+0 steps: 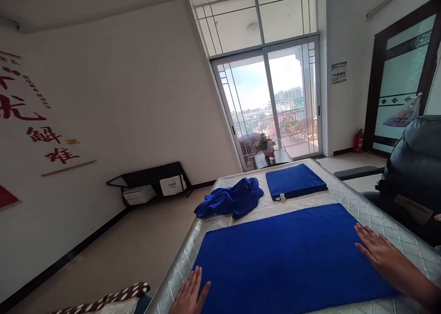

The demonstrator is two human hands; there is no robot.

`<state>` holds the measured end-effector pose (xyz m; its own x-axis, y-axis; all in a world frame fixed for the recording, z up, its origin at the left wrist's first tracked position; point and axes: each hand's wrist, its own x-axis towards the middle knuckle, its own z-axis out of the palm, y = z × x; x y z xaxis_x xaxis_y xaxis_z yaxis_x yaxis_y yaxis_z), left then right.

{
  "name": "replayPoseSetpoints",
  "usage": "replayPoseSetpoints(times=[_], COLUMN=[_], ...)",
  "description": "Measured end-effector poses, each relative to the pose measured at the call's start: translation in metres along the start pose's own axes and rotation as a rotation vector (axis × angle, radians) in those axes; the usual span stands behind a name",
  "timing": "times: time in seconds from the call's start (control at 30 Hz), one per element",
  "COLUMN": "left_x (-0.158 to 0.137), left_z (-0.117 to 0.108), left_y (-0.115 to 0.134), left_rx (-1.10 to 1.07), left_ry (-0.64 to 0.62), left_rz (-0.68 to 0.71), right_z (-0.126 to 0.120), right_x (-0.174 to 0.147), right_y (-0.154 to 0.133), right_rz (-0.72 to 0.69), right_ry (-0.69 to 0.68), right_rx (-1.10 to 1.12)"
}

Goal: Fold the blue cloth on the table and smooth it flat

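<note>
A blue cloth (282, 259) lies spread flat on the quilted, light-coloured mattress (389, 231). At its left edge rests my left hand (190, 293), fingers stretched out and thumb apart, holding nothing. My right hand (377, 249) lies flat at the cloth's right edge, fingers extended over the border. Beyond the spread cloth, a crumpled blue cloth (236, 197) sits in a heap on the left. To the right of that heap is a neatly folded blue stack (294, 181) with a white tag (281, 197) at its near corner.
Past the mattress stands a small table (280, 158) with a bottle (270, 149) and a potted plant (262, 143), before sliding glass doors (268, 98). A black armchair (422, 162) is close on the right. A low black shelf (148, 178) lines the left wall.
</note>
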<state>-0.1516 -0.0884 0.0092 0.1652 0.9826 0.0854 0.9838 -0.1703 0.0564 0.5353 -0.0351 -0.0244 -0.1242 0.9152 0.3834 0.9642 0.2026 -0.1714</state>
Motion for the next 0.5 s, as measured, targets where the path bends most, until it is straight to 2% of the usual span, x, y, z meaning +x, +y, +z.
replayPoseSetpoints(times=[0.07, 0.1, 0.17, 0.23, 0.3, 0.37, 0.5], left_x=[0.029, 0.046, 0.080, 0.112, 0.139, 0.161, 0.186], left_z=[-0.024, -0.036, -0.055, -0.063, -0.058, -0.041, -0.002], left_y=[0.029, 0.047, 0.086, 0.125, 0.158, 0.182, 0.205], left_rx=[-0.065, -0.098, -0.140, -0.159, -0.162, -0.149, -0.128], left_ry=[0.035, 0.021, -0.018, -0.016, 0.021, 0.065, 0.091], left_rz=[-0.037, -0.012, 0.105, 0.192, 0.242, 0.266, 0.264], right_z=[-0.017, -0.025, -0.034, -0.032, -0.020, -0.001, 0.035], right_x=[0.033, 0.050, 0.083, 0.110, 0.130, 0.142, 0.149], right_y=[-0.048, -0.076, -0.133, -0.182, -0.219, -0.240, -0.250], right_rz=[-0.085, -0.101, -0.138, -0.174, -0.196, -0.194, -0.190], right_ry=[-0.019, -0.044, -0.099, -0.164, -0.223, -0.278, -0.319], right_rx=[0.023, 0.045, 0.109, 0.168, 0.191, 0.187, 0.178])
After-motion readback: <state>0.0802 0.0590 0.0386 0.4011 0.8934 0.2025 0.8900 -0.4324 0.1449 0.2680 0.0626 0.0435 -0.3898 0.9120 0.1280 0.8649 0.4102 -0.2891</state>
